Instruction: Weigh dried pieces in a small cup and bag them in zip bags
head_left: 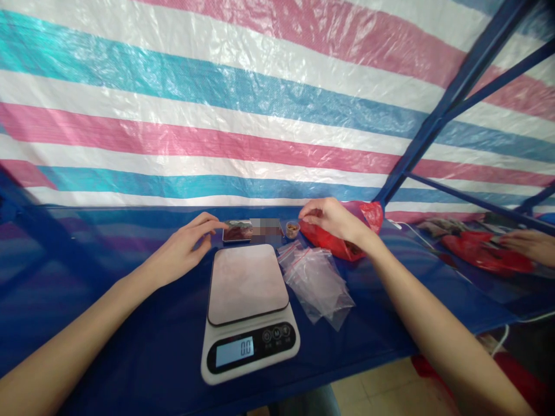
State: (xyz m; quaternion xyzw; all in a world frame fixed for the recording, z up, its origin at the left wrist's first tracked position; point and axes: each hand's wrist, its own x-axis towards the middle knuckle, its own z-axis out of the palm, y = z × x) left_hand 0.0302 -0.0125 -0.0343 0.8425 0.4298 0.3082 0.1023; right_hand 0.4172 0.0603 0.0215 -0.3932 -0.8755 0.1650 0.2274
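Red bag (323,238) beneath right fingers (310,206), narrow, any hold unclear, phone (237,232) beside left fingers (208,220), loosely parted

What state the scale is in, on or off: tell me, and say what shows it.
The scale is on: its display is lit and reads 0.0.

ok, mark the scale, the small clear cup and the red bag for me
scale (248,300): head view, lower middle of its weighing plate
small clear cup (293,235): head view, front wall below the rim
red bag (319,237): head view, left part of its surface
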